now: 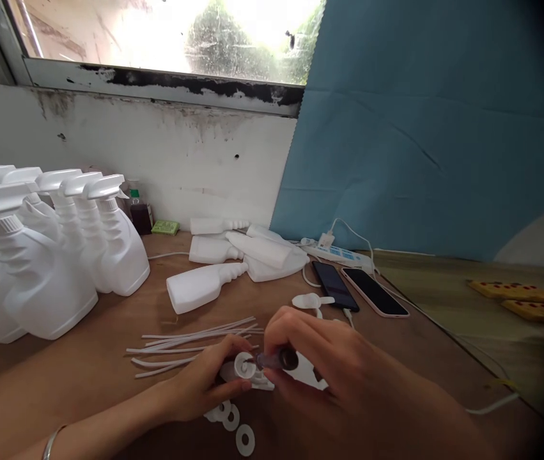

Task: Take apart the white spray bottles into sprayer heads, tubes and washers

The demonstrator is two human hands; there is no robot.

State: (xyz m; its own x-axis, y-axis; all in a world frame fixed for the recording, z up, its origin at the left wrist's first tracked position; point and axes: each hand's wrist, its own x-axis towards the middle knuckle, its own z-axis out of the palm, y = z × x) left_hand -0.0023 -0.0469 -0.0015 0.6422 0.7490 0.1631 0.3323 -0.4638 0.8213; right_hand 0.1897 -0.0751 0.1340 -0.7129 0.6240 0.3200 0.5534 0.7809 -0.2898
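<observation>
Here, along the left of the surface (pixel 108 332), a row of white spray bottles (pixel 46 268) stands upright, each capped with a trigger head. They are opaque, so what is in them cannot be told. Near the middle, several uncapped bottles (pixel 204 284) of the same white plastic lie on their sides, necks mostly pointing right, contents likewise hidden. A small brown bottle (pixel 140 214) with a green cap stands by the wall behind them. Low in the centre, the left hand (pixel 204 386) is closed around a white trigger sprayer head (pixel 252 377), held just above the surface. It is glossy white plastic with a round screw collar, and the collar's open ring faces up toward the camera. Its body lies roughly left to right, partly hidden under both hands. The right hand (pixel 319 358) pinches a short dark tool (pixel 276 360), whose long axis also lies left to right. The tool's tip points left and meets the collar's centre. Just beside the hands, thin white tubes (pixel 195 342) lie in a loose fan, lengthwise left to right. A few flat white washers (pixel 245 439) lie on the surface below the hands. Beyond the hands lie a loose white trigger piece (pixel 310 300), two phones (pixel 335 285) and a power strip (pixel 343 255).
</observation>
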